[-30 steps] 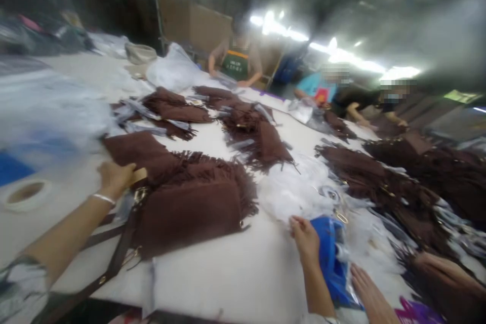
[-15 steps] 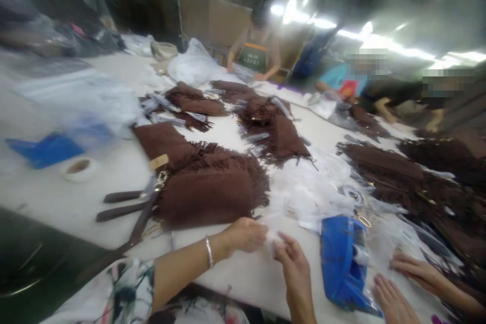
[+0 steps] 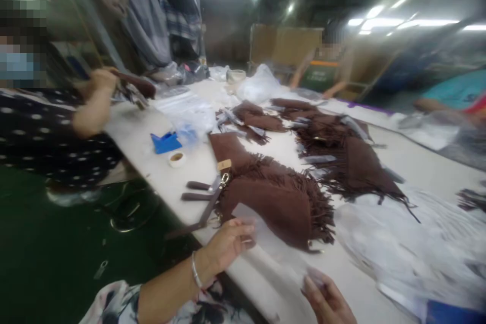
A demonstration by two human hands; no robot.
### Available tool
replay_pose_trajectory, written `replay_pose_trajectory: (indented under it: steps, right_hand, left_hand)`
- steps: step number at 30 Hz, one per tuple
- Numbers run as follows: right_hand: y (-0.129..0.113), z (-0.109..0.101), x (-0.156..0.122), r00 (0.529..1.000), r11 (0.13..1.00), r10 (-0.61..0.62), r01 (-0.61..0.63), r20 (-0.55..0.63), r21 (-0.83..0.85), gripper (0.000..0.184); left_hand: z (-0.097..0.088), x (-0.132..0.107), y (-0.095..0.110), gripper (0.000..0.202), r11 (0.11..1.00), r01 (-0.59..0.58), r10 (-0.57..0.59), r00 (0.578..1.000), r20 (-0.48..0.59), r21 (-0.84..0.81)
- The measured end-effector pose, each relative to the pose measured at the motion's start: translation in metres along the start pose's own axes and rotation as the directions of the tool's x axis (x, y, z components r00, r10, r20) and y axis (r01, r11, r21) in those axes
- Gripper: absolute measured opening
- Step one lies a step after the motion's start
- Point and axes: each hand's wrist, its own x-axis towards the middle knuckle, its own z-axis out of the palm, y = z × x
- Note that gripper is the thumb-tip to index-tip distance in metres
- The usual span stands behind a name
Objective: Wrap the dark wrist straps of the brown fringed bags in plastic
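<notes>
A thin, translucent plastic sheet [image 3: 279, 243] is stretched between my two hands above the table's near edge. My left hand [image 3: 230, 240], with a silver bracelet at the wrist, pinches its upper left end. At the lower right end, the fingers of my right hand [image 3: 328, 296] are closed on it, partly cut off by the frame. Just beyond the sheet lies a brown fringed bag [image 3: 269, 200], partly covered by it. The bag's dark strap [image 3: 212, 207] has a metal clasp and hangs over the table edge, with a tan tag [image 3: 224, 165] beside it.
More brown fringed bags [image 3: 364, 162] lie across the white table [image 3: 170, 187]. A tape roll [image 3: 177, 160] and blue piece [image 3: 166, 143] are at left. Clear plastic bags [image 3: 413, 233] pile at right. A person in a polka-dot top [image 3: 56, 136] holds something brown; others work beyond.
The view has swung left, bringing the polka-dot person in and the neighbour's hands at right out. My hands have moved apart, and the plastic now spreads between them.
</notes>
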Motion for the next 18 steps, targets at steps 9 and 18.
replay_pose_trajectory:
  steps: [9, 18]
  right_hand:
    - [-0.026, 0.097, -0.008, 0.956, 0.966, -0.093, 0.154, 0.279, -0.206, 0.040]
    - [-0.025, 0.171, -0.037, 0.818, 0.824, -0.094, 0.384, 0.568, -0.417, 0.042]
  left_hand:
    - [-0.084, -0.066, 0.044, 0.029, 0.907, -0.244, 0.350, 0.889, -0.294, 0.343]
    - [-0.175, -0.117, 0.016, 0.040, 0.866, -0.115, 0.405, 0.732, -0.547, 0.487]
